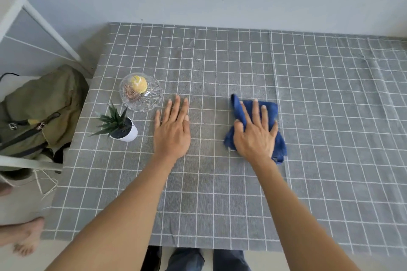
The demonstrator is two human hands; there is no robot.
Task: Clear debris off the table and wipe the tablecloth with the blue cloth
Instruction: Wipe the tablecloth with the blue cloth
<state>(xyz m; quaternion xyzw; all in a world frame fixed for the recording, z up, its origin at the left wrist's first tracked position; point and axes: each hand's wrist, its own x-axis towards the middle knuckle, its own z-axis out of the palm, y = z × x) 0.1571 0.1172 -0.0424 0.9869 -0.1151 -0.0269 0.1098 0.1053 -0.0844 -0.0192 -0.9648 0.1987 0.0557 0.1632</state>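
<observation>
A grey tablecloth with a white grid covers the table. My right hand lies flat on the crumpled blue cloth, fingers spread and straight, pressing it onto the tablecloth just right of centre. My left hand rests palm down on the bare tablecloth, fingers straight, a short way to the left of the cloth. No loose debris shows on the tablecloth.
A cut-glass bowl holding a yellow ball and a brownish piece stands at the left. A small potted green plant in a white pot sits in front of it. A chair with an olive bag stands beside the table's left edge.
</observation>
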